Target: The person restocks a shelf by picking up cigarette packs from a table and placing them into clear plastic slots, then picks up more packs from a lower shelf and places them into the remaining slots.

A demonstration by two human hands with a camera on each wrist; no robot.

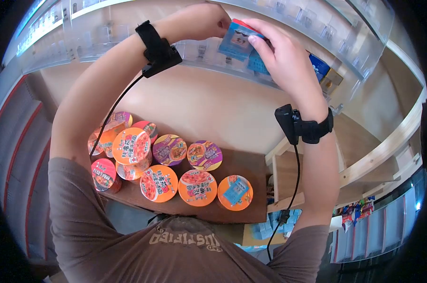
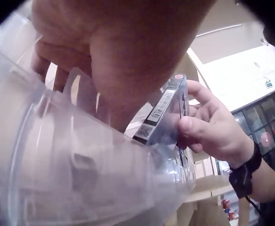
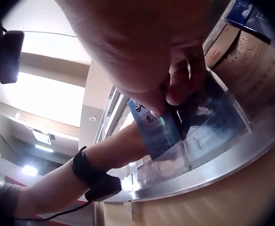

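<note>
My right hand (image 1: pixel 289 59) pinches a flat blue box (image 1: pixel 236 41) with a red top edge, thumb on its front. In the left wrist view the side of this box shows a barcode label. Another blue box (image 1: pixel 257 63) stands just below it in the clear plastic shelf rack (image 1: pixel 194 54). My left hand (image 1: pixel 201 21) reaches over the rack, close to the held box. Its fingers are mostly hidden, and I cannot tell whether they hold anything.
Several instant noodle cups (image 1: pixel 198 187) stand on a brown table (image 1: pixel 244 165) below, one with a blue packet (image 1: pixel 235 190) on its lid. Dark blue (image 1: pixel 318 67) and tan boxes (image 3: pixel 250 56) sit farther along the rack. A wooden frame (image 1: pixel 364 170) stands at right.
</note>
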